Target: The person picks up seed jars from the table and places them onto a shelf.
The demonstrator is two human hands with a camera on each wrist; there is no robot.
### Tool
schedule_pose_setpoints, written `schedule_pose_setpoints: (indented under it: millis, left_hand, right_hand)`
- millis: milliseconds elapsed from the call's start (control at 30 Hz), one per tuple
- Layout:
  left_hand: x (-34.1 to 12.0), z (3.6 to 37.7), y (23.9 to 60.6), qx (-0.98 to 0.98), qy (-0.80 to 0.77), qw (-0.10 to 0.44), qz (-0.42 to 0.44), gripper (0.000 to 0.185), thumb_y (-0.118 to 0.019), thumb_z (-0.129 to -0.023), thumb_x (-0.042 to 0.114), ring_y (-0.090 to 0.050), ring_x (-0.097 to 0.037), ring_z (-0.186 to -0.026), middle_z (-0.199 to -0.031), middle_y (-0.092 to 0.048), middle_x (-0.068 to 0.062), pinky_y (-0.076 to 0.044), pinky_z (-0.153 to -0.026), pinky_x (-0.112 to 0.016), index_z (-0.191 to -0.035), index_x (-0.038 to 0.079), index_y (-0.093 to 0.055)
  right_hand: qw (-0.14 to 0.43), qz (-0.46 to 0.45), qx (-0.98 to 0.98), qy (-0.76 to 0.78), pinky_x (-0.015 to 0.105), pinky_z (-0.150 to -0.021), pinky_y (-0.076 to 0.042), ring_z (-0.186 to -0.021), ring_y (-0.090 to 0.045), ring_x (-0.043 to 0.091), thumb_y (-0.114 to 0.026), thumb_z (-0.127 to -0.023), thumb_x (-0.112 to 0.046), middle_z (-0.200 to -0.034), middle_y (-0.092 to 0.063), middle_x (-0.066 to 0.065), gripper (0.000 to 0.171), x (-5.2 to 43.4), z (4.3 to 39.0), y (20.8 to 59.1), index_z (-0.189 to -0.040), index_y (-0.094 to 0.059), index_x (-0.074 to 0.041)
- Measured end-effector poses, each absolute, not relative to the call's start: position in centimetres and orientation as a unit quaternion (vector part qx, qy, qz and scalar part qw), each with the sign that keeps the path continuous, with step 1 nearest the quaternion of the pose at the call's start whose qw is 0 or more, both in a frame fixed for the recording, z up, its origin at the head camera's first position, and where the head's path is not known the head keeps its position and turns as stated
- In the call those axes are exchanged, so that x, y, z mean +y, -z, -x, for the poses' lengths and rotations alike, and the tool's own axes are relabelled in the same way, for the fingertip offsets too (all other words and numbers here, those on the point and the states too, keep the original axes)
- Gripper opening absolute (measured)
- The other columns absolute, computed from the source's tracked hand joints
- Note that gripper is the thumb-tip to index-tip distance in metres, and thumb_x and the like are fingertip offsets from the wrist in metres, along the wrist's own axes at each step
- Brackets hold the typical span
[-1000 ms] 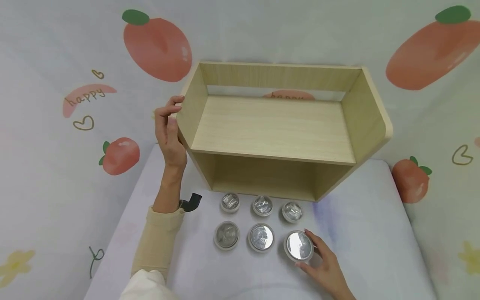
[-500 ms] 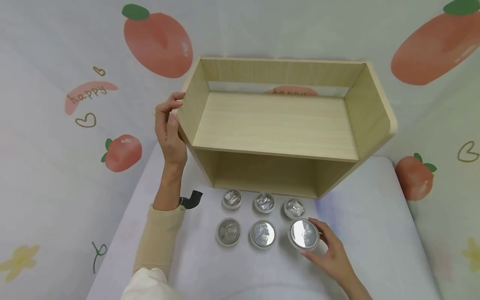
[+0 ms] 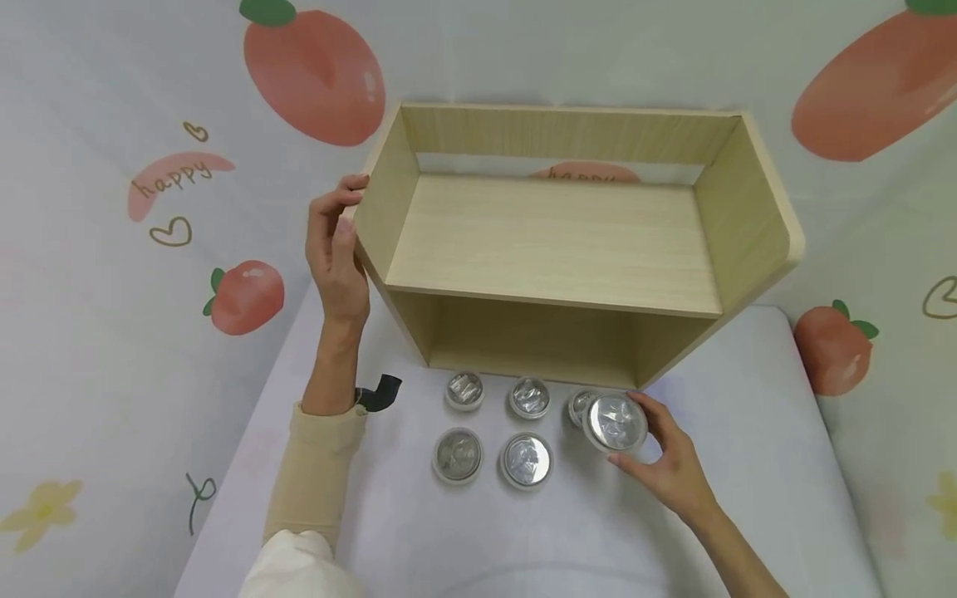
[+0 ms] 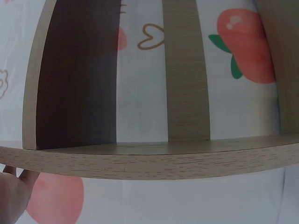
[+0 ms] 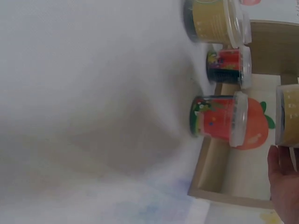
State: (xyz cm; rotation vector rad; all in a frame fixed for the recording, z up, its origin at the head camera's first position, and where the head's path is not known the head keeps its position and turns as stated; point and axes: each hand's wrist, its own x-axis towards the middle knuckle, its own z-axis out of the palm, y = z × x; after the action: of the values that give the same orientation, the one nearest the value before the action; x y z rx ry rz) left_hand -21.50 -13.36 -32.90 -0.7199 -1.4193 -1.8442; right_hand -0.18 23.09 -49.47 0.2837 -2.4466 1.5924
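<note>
My left hand [image 3: 340,249] grips the left side panel of a two-level pale wooden shelf [image 3: 557,241], thumb on its front edge. In the left wrist view, that hand's fingers [image 4: 29,179] show beside the edge of the board. My right hand [image 3: 673,465] holds a round lidded tub [image 3: 615,422] by its side, between thumb and fingers. The right wrist view shows the held tub's tan side [image 5: 288,114] and clear rim, raised off the table. In the head view it partly covers a smaller lidded cup [image 3: 579,407] behind it.
Two small cups [image 3: 465,390] [image 3: 529,397] stand before the shelf, with two larger tubs [image 3: 458,455] [image 3: 527,459] nearer. Red-labelled cups [image 5: 218,116] show from the side. Behind the shelf hangs a fruit-print cloth [image 3: 561,50]. A black angled piece [image 3: 385,394] sits at my left wrist.
My right hand has lifted the tub from the front row and carried it toward the shelf, over the rear right cup in the head view. The left hand keeps its grip.
</note>
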Motion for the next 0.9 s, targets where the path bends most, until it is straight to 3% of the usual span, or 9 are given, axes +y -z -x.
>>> schedule_pose_setpoints:
  millis: [433, 667, 900]
  left_hand:
    - [-13.3, 21.0, 32.4, -0.545, 0.712, 0.344, 0.278, 0.029, -0.037, -0.090, 0.003, -0.049, -0.037, -0.127, -0.121, -0.061, -0.014, -0.039, -0.105, -0.044, -0.108, -0.007, -0.057]
    - [-13.1, 21.2, 32.8, -0.543, 0.715, 0.343, 0.276, 0.027, -0.039, -0.091, 0.006, -0.047, -0.037, -0.130, -0.123, -0.060, -0.015, -0.037, -0.107, -0.045, -0.109, -0.005, -0.057]
    - [-12.8, 21.3, 32.8, -0.543, 0.715, 0.341, 0.280, 0.026, -0.040, -0.092, 0.007, -0.046, -0.037, -0.130, -0.122, -0.059, -0.016, -0.037, -0.108, -0.045, -0.109, -0.003, -0.057]
  right_hand:
    - [0.040, -0.098, -0.788, -0.606, 0.012, -0.108, -0.031, -0.137, -0.040, 0.002, -0.080, -0.073, 0.011, -0.149, -0.043, 0.021, 0.090, 23.7, 4.1, 48.8, -0.151, -0.039, -0.008]
    - [0.047, -0.094, -0.774, -0.625, 0.013, -0.108, -0.032, -0.134, -0.043, 0.001, -0.077, -0.075, 0.014, -0.144, -0.046, 0.020, 0.086, 24.0, 6.1, 48.7, -0.149, -0.037, -0.001]
    - [0.046, -0.070, -0.771, -0.631, 0.012, -0.104, -0.036, -0.132, -0.043, 0.001, -0.076, -0.077, 0.012, -0.146, -0.042, 0.021, 0.086, 24.5, 7.9, 49.3, -0.151, -0.035, -0.003]
